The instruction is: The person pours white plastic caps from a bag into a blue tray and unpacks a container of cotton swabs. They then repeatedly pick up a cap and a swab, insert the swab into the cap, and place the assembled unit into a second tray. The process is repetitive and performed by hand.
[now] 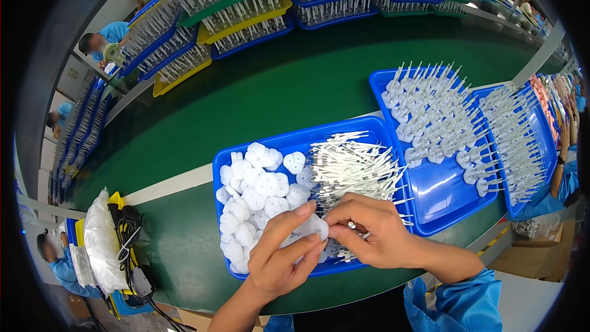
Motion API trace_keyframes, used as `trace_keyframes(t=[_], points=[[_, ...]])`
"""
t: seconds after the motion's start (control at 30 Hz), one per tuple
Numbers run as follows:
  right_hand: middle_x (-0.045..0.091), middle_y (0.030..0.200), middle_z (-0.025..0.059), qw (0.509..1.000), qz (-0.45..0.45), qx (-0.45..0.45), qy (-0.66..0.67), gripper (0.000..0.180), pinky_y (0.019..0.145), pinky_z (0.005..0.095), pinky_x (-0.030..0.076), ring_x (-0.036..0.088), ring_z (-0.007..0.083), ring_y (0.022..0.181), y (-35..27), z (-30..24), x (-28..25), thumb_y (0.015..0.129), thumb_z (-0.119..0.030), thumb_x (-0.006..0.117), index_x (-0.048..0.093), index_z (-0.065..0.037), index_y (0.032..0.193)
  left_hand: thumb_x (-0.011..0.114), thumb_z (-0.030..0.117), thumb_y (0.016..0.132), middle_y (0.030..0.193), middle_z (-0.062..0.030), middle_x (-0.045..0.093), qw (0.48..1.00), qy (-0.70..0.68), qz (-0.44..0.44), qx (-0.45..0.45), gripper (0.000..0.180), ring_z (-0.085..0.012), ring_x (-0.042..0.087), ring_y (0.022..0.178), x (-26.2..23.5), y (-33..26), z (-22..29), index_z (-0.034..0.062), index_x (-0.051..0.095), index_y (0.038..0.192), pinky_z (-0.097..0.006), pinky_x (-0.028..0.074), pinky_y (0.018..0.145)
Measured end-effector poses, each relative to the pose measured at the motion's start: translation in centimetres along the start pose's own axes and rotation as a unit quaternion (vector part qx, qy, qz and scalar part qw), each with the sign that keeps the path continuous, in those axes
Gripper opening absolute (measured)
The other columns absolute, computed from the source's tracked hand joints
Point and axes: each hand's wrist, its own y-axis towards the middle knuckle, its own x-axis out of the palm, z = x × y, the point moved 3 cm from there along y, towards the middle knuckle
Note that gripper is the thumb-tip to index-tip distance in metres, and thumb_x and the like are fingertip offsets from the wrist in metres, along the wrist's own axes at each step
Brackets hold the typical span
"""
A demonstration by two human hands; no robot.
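In front of me a blue tray (286, 138) holds a heap of white scalloped plastic cups (264, 184) on its left and a pile of thin white rods (353, 169) on its right. Over its near edge, my left hand (276, 264) is closed on one translucent white plastic cup (317, 227). My right hand (393, 240) meets it from the right, thumb and forefinger pinched at the cup's rim. A white rod (352, 225) with a shiny end sticks out between its fingers. Where rod and cup meet is hidden by the fingers.
To the right, a second blue tray (433, 190) carries upright rods set in cups, and a third tray (539, 124) overlaps it. Stacked trays (252, 26) line the belt's (307, 67) far side. At left lie a plastic bag (104, 249) and black cables (128, 237). Other people work nearby.
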Motion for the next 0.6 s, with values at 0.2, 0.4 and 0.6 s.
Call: trace_keyframes(t=[0.2, 0.4, 0.6], points=[[0.063, 0.086, 0.0124, 1.000, 0.011, -0.014, 0.004, 0.013, 0.059, 0.0351, 0.049, 0.063, 0.0284, 0.068, 0.0, -0.1, 0.0, 0.087, -0.001, 0.070, 0.064, -0.002, 0.098, 0.077, -0.005, 0.079, 0.129, -0.0291, 0.058, 1.000, -0.010, -0.013, -0.013, 0.033, -0.0418, 0.067, 0.108, -0.1, 0.1, 0.1, -0.0055, 0.066, 0.109, -0.043, 0.060, 0.087], [0.062, 0.085, 0.0130, 0.999, 0.018, -0.029, -0.015, 0.014, 0.058, 0.0356, 0.049, 0.062, 0.0291, 0.067, -0.2, -0.1, 0.1, 0.088, -0.002, 0.069, 0.062, -0.001, 0.101, 0.075, -0.005, 0.081, 0.128, -0.0289, 0.059, 0.999, -0.004, -0.044, -0.017, 0.035, -0.0386, 0.068, 0.107, -0.3, 0.4, -0.1, -0.0083, 0.064, 0.114, -0.040, 0.060, 0.087], [0.065, 0.090, 0.0188, 0.997, 0.005, 0.078, -0.002, 0.016, 0.067, 0.0412, 0.052, 0.067, 0.0359, 0.077, 0.2, -0.8, -0.8, 0.097, -0.006, 0.058, 0.057, 0.002, 0.112, 0.068, -0.006, 0.087, 0.123, -0.0241, 0.063, 0.967, -0.131, 0.102, -0.194, 0.027, -0.0251, 0.070, 0.094, -1.3, -0.5, -1.5, -0.0076, 0.066, 0.114, -0.034, 0.060, 0.079]])
